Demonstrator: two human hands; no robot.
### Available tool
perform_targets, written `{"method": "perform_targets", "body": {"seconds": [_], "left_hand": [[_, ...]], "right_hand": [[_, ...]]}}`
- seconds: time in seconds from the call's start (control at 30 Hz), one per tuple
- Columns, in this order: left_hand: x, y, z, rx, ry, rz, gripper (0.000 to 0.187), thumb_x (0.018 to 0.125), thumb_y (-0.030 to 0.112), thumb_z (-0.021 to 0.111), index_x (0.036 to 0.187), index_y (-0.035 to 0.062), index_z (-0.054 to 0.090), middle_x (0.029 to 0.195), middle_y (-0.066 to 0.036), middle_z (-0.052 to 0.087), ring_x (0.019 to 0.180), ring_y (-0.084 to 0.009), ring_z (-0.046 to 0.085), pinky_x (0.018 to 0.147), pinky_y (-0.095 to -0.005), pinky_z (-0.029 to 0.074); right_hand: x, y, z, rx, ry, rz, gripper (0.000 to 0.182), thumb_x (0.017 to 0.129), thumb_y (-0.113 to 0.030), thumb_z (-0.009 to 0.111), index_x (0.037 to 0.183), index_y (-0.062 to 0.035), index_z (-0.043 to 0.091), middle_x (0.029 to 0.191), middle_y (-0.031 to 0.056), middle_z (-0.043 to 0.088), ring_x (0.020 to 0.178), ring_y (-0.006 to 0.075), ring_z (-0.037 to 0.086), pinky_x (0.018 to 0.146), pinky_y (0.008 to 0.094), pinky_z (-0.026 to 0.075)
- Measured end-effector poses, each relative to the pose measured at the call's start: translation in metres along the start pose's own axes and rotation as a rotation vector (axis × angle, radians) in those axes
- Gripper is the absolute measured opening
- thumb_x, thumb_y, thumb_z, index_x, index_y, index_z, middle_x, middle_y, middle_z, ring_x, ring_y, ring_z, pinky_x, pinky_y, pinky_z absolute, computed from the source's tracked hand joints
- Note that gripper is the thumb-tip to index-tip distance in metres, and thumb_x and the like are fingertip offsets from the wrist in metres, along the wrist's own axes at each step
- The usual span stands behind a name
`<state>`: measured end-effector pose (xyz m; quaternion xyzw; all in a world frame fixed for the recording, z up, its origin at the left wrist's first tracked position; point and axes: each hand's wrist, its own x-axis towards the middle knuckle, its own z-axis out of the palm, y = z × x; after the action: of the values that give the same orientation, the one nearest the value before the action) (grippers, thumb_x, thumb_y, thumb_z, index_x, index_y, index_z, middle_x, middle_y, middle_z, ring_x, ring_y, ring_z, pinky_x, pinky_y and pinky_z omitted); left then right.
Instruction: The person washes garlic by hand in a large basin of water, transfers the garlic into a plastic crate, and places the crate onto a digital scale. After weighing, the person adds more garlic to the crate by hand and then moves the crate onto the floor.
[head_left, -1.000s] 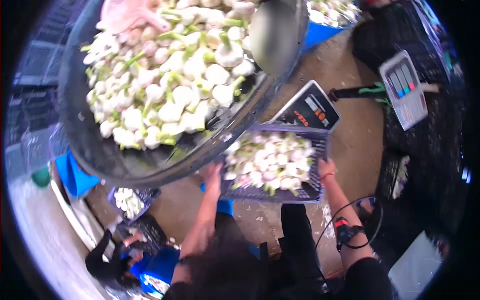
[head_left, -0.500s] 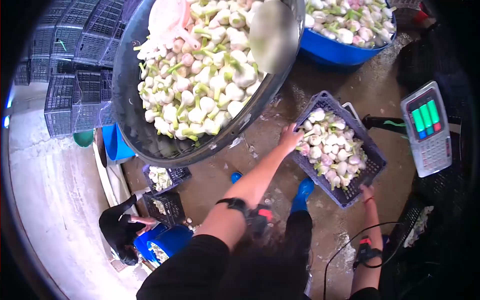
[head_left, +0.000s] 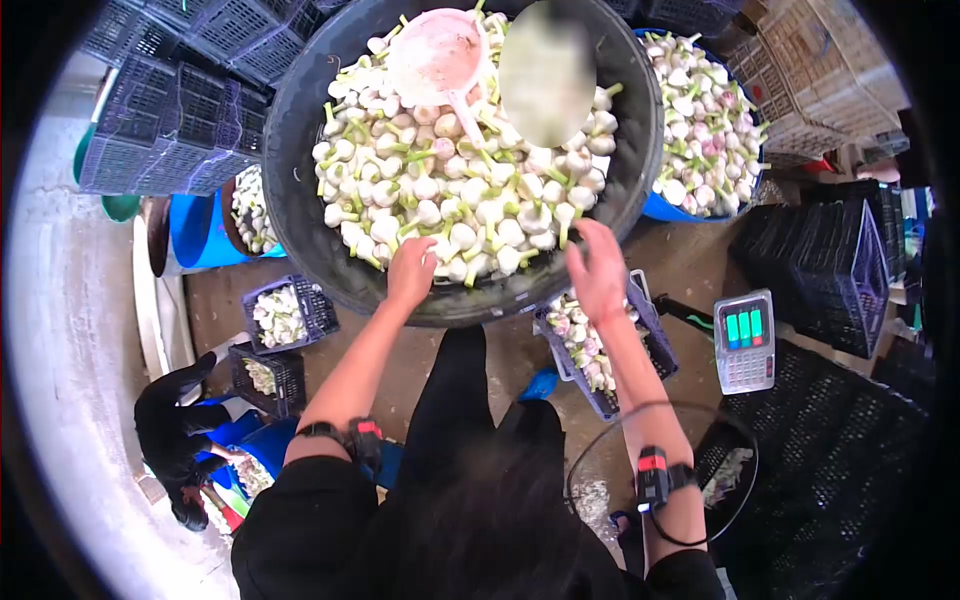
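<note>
So, both hands are in one black tub [head_left: 300, 200] of garlic bulbs [head_left: 470, 190] (too many to count): left hand [head_left: 412, 270] curled on bulbs, right hand [head_left: 598, 272] spread open, empty, one crate [head_left: 655, 340] below.

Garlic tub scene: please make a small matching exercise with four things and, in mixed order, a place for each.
Things:
1. pink scoop
2. left hand
3. scale
4. blue tub

Places:
a. on the floor, right of the purple crate
b. lying on the garlic in the black tub
c. right of the black tub
d. at the black tub's near rim

Pairs: 1-b, 2-d, 3-a, 4-c
</note>
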<state>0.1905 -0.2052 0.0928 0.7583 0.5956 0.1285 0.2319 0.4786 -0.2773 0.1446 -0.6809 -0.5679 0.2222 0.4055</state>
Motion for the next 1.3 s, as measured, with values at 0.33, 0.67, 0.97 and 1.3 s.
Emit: {"method": "perform_targets", "body": {"seconds": [0.33,0.67,0.97,1.3], "left_hand": [[0.174,-0.082,0.069,0.226,-0.038,-0.422,0.048,0.077,0.039,0.059,0.109,0.0035,0.052,0.108,-0.014,0.055,0.096,-0.0343,0.053,0.082,-0.0421,0.041],[0.199,-0.011,0.069,0.187,-0.825,0.067,0.047,0.072,0.014,0.057,0.117,0.0235,0.053,0.131,-0.016,0.031,0.097,-0.0338,0.055,0.085,-0.0399,0.044],[0.183,-0.109,0.018,-1.358,-0.935,-0.800,0.048,0.078,0.013,0.053,0.125,0.0087,0.040,0.116,-0.014,0.047,0.092,-0.0279,0.057,0.069,-0.0397,0.052],[0.125,-0.118,-0.011,-1.918,-0.873,-1.140,0.045,0.087,0.024,0.052,0.128,0.0146,0.038,0.124,-0.013,0.044,0.109,-0.0386,0.049,0.079,-0.0505,0.050]], "right_hand": [[0.056,0.117,0.194,0.340,0.253,0.754,0.061,0.072,-0.019,0.066,0.125,-0.0012,0.040,0.113,0.0117,0.056,0.104,0.0203,0.053,0.087,0.0304,0.042],[0.100,0.066,0.155,-0.305,-0.225,0.612,0.042,0.074,-0.015,0.058,0.114,-0.0045,0.049,0.115,0.0188,0.048,0.108,0.0347,0.046,0.093,0.0377,0.037],[0.106,0.082,0.176,-0.281,-0.435,0.771,0.048,0.075,-0.027,0.058,0.119,-0.0124,0.048,0.115,0.0297,0.045,0.105,0.0400,0.048,0.090,0.0403,0.039],[0.123,0.013,0.231,-0.611,-0.781,0.671,0.035,0.074,-0.014,0.052,0.109,-0.0127,0.055,0.110,0.0148,0.047,0.087,0.0324,0.060,0.076,0.0401,0.049]]}}
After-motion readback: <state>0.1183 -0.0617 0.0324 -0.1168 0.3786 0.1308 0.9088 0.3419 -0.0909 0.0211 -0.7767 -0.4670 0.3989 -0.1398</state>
